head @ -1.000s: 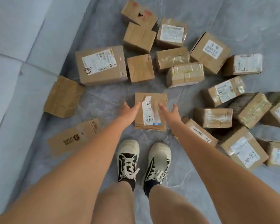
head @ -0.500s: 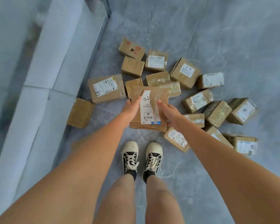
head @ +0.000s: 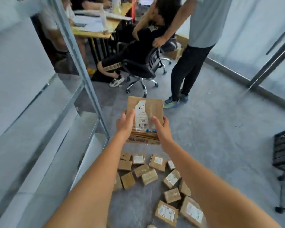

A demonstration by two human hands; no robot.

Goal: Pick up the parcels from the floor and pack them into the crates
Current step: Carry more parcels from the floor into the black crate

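A person holds a flat brown cardboard parcel (head: 146,119) out at arm's length, well above the grey floor (head: 212,137). The left hand (head: 125,123) clasps the parcel's left edge, thumb laid over the top face; the right hand (head: 161,127) takes the right edge the same way, so each grip is closed on the box. A white shipping label (head: 142,118) with a barcode and a handwritten mark faces up between the two thumbs. Below the forearms, a cluster of small taped parcels (head: 155,175) lies scattered on the floor. A black mesh crate (head: 284,148) stands at the right edge of the view. Beyond the held parcel, one person sits in a black office chair (head: 143,69) beside a counter (head: 95,32) strewn with papers, while another stands just beside the chair.
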